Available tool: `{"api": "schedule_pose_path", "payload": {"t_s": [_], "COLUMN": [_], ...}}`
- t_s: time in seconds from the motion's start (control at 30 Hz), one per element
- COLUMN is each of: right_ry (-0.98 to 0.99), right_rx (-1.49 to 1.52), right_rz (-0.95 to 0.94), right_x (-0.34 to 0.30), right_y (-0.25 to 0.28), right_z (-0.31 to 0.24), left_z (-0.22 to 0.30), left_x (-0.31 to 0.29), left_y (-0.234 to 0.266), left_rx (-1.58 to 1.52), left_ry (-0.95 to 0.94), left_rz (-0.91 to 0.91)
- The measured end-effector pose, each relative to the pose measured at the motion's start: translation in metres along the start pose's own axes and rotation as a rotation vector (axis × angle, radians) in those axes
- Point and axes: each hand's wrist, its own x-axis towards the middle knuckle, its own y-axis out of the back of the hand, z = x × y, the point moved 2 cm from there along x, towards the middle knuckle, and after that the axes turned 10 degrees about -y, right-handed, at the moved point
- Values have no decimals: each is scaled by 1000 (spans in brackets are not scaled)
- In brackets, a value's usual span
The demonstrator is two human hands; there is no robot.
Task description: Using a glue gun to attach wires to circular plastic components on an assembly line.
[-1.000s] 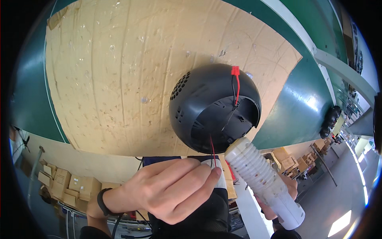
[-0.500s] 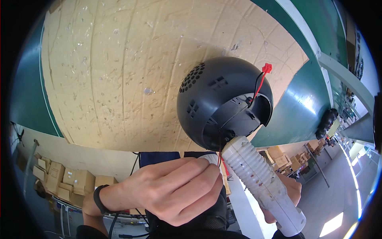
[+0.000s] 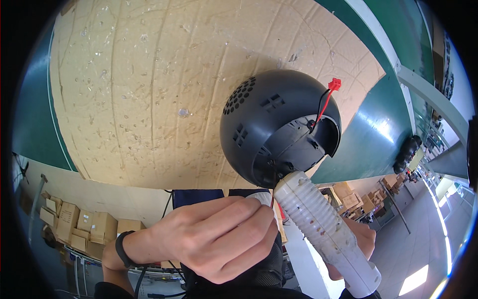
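A round black plastic housing (image 3: 269,112) rests on the cardboard near the table's front edge, its cut-out facing me. From the cut-out rises a red-and-black wire pair ending in a red connector (image 3: 334,84). My left hand (image 3: 224,236) is closed in a pinch on thin red and black wires (image 3: 272,200) hanging from the housing's near side; the fingertips are partly hidden. With my right hand (image 3: 359,241) I grip a stained white glue gun (image 3: 318,214) with a ribbed front. The gun's front end meets the housing's lower rim, and its body hides most of that hand.
Clear, glue-like blobs dot the cardboard sheet (image 3: 134,94) on the green table (image 3: 368,144). A white metal frame (image 3: 428,87) crosses at the right. A black rounded object (image 3: 408,153) lies on the table's right side. Cardboard boxes (image 3: 84,224) are stacked below.
The glue gun's front end has shifted slightly left and up against the housing rim, covering more of the thin wires. My left hand keeps its pinch almost unmoved.
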Motion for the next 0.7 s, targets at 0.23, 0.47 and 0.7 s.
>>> {"api": "schedule_pose_path", "payload": {"t_s": [0.23,0.47,0.7], "right_ry": [29,-274,-134], "right_rx": [-29,-77,-16], "right_rz": [-14,116,98], "right_x": [1,-7,-5], "right_y": [1,-6,-7], "right_z": [2,10,10], "left_z": [1,-2,-30], "left_x": [0,4,23], "left_y": [1,12,37], "left_rx": [7,4,-263], "left_ry": [19,61,330], "left_rz": [5,-1,140]}}
